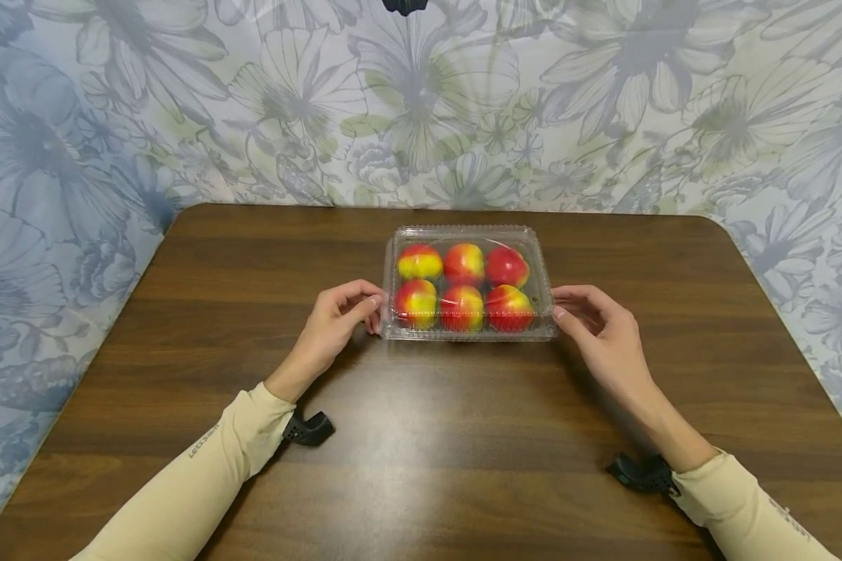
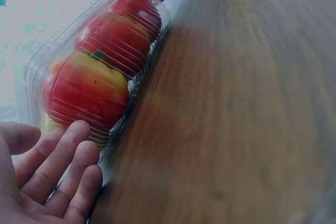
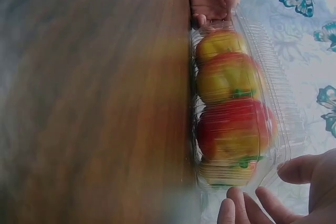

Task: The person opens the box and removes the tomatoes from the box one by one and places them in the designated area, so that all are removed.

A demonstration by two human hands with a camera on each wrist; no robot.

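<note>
A clear plastic clamshell container point(image 1: 543, 304) sits on the wooden table with its lid down. Through the lid show several red-and-yellow apples point(image 1: 463, 308), set in two rows. At the container's left end, my left hand point(image 1: 333, 323) touches the side with its fingertips. In the left wrist view its fingers point(image 2: 63, 156) look nearly straight, the thumb apart from them. My right hand point(image 1: 606, 335) is at the opposite end. The right wrist view has its thumb point(image 3: 296, 170) by the rim and the fingers lower, by the end wall, with a gap between.
The brown wooden table point(image 1: 407, 452) has rounded far corners. Behind its far edge hangs a floral-patterned wall covering point(image 1: 421, 101). Black wrist straps point(image 1: 309, 428) are worn at both sleeve cuffs. A small dark object point(image 1: 405, 6) shows at the top of the head view.
</note>
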